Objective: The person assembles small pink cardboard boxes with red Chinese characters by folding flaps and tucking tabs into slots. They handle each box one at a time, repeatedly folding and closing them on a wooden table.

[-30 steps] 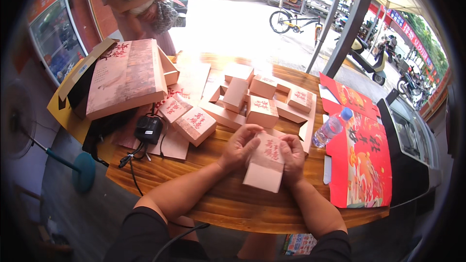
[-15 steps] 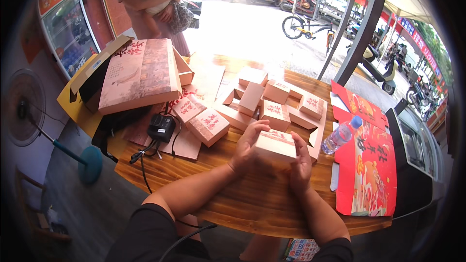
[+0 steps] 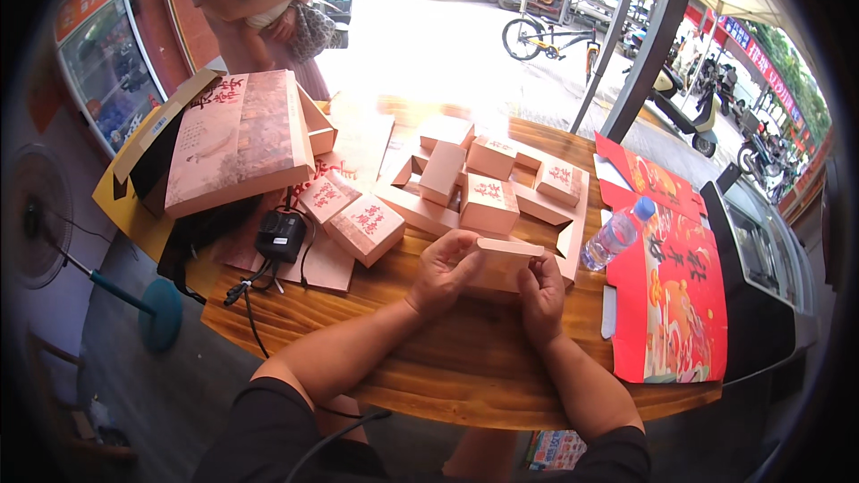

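Observation:
Between my hands, above the wooden table, is a small pinkish cardboard box [image 3: 503, 270], tilted so a plain side faces me. My left hand [image 3: 445, 273] grips its left end, and my right hand [image 3: 540, 298] pinches its right edge with thumb and fingers. Just beyond them lies a shallow cardboard tray [image 3: 578, 215] with several small boxes in or on it, among them a box with red lettering [image 3: 489, 199] and a plain-sided box [image 3: 442, 173]. Left of my left hand, two lettered boxes, one nearer [image 3: 369, 227] and one farther [image 3: 330, 196], sit side by side.
A large printed box [image 3: 234, 145] leans at the back left, near a black power adapter [image 3: 281, 234] with cables. A water bottle [image 3: 617, 234] stands right of the tray, beside red printed cardboard [image 3: 684, 304]. Beyond the table, a person [image 3: 255, 13] holds a child.
The box in my hands has tipped, so its lettered top no longer shows and a plain side does. My right fingers have curled in closer. The view has shifted slightly.

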Demonstrator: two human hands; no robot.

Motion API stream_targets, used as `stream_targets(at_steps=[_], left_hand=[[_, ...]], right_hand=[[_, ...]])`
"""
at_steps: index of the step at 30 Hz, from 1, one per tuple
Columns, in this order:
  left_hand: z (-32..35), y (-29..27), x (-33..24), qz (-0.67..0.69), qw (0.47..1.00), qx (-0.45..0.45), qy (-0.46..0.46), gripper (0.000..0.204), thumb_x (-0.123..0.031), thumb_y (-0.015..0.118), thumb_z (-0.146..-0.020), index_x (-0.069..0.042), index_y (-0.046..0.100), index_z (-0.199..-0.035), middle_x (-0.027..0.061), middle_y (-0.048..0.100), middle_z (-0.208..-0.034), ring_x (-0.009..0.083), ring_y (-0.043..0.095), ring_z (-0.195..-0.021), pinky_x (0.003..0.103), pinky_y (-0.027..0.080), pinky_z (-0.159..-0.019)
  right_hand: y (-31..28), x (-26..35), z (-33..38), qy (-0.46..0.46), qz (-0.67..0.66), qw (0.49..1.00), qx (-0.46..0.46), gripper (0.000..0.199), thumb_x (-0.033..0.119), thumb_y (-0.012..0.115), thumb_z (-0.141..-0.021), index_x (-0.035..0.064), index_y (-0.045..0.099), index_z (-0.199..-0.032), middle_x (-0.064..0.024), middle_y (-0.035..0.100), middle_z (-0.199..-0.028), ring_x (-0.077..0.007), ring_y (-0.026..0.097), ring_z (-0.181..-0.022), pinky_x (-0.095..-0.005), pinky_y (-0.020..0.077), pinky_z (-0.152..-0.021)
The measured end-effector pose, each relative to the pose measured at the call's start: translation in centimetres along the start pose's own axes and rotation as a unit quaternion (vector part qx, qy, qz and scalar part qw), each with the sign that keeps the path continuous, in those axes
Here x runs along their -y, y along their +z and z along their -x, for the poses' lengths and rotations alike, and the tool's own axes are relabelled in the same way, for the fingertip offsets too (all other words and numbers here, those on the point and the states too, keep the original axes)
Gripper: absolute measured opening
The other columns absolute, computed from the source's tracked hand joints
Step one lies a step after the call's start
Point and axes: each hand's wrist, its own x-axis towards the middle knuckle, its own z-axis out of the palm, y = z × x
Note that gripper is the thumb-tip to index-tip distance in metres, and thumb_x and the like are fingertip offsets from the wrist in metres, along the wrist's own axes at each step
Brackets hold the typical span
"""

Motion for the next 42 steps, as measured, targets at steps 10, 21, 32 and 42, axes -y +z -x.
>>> stream_targets(at_steps=[10, 21, 32, 42], left_hand=[[-0.5, -1.0, 0.9, 0.036, 0.999, 0.017, 0.032, 0.046, -0.046, 0.066, -0.092, -0.005, 0.059, -0.112, 0.0066, 0.062, -0.110, 0.0127, 0.057, -0.102, 0.028, 0.046, -0.090], [-0.5, -0.5, 0.6, 0.047, 0.998, 0.021, -0.026, 0.031, -0.018, 0.064, -0.095, -0.004, 0.056, -0.121, 0.0043, 0.060, -0.114, 0.0112, 0.058, -0.102, 0.028, 0.048, -0.090], [-0.6, -1.1, 0.9, 0.070, 0.994, 0.061, -0.048, 0.032, -0.011, 0.060, -0.095, -0.003, 0.054, -0.126, 0.0075, 0.055, -0.128, 0.0153, 0.053, -0.117, 0.032, 0.042, -0.102], [-0.7, -1.3, 0.4, 0.046, 0.996, 0.075, -0.024, 0.034, -0.011, 0.064, -0.091, -0.003, 0.057, -0.124, 0.0077, 0.053, -0.131, 0.0157, 0.053, -0.118, 0.032, 0.043, -0.101]], right_hand=[[-0.5, -1.1, -0.3, -0.066, 0.098, 0.993, -0.002, 0.043, 0.033, 0.057, -0.100, 0.0023, 0.051, -0.130, -0.0058, 0.059, -0.114, -0.0110, 0.055, -0.102, -0.0251, 0.0456, -0.087], [0.3, 0.4, -0.3, -0.108, 0.084, 0.990, 0.023, 0.036, 0.028, 0.065, -0.095, 0.0036, 0.053, -0.118, -0.0139, 0.052, -0.127, -0.0220, 0.053, -0.118, -0.0331, 0.0457, -0.098], [0.4, 0.6, -0.2, -0.101, 0.066, 0.992, 0.031, 0.022, 0.008, 0.059, -0.094, 0.0056, 0.052, -0.115, -0.0134, 0.049, -0.130, -0.0213, 0.049, -0.123, -0.0337, 0.0416, -0.102], [0.4, 0.7, -0.4, -0.101, 0.107, 0.989, 0.024, 0.014, 0.006, 0.059, -0.094, 0.0055, 0.056, -0.107, -0.0134, 0.049, -0.131, -0.0201, 0.049, -0.120, -0.0299, 0.0431, -0.097]])
